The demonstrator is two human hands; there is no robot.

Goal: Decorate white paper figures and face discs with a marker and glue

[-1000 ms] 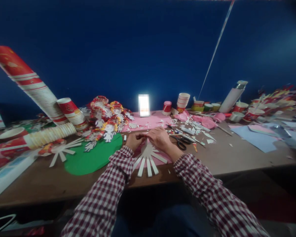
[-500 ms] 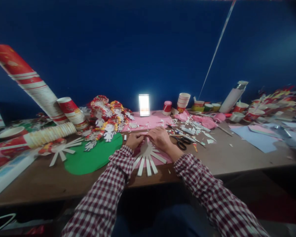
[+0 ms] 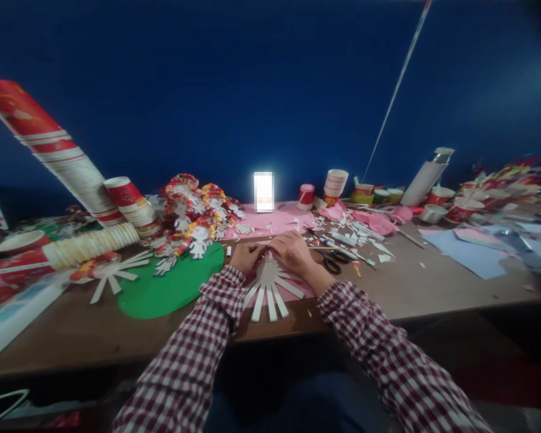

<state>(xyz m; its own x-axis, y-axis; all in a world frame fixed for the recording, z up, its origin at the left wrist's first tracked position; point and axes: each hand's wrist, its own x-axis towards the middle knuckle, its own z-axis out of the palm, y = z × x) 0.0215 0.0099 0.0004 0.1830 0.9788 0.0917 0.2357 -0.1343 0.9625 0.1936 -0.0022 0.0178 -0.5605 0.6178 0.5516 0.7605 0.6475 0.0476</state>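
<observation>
My left hand (image 3: 246, 258) and my right hand (image 3: 292, 252) meet at the far side of a paper cup cut into strips (image 3: 267, 273), its white strips fanned toward me. The fingers of both hands are closed together, pinching at its top edge; what lies between the fingertips is too small to make out. Beneath it is pink paper (image 3: 293, 288). Black scissors (image 3: 331, 261) lie just right of my right hand, and a green sheet (image 3: 171, 294) is left of my left hand.
Stacked paper cups (image 3: 72, 168) lean at the left. Decorated paper figures (image 3: 198, 207) are piled behind the green sheet. White paper scraps (image 3: 342, 234) and pink pieces (image 3: 379, 222) lie right of centre. A flask (image 3: 426, 180) and blue paper (image 3: 464, 249) are farther right.
Both hands stay at the cut cup, with only a slight shift of the fingers. At the far left edge, a dark blurred shape has appeared beside the white object.
</observation>
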